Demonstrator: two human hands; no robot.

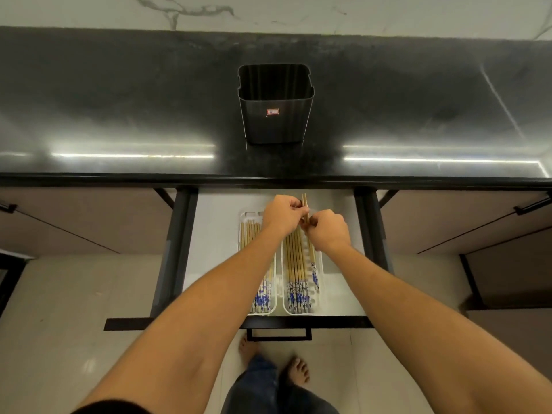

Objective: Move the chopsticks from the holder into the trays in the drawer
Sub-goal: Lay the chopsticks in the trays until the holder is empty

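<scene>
Wooden chopsticks (pixel 305 204): pinching with fingers (pixel 294 205) of left hand (pixel 282 215) and right hand (pixel 327 231) over right tray (pixel 320 279); level, align with laid row (pixel 294 258), lower gently

1. A home kitchen: a polished black stone countertop (pixel 119 115) runs along a marble-look far wall (pixel 298 10).
2. Beneath it, an open drawer (pixel 215 234) holds trays (pixel 320 291) of chopsticks (pixel 294 264) (everyday cutlery storage), cabinet fronts (pixel 74 219) either side.
3. Bare feet (pixel 297 370) on pale floor tiles (pixel 74 309).

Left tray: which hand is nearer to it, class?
Left. The left hand is above the left tray's far end; the right hand is above the right tray beside it.
</scene>
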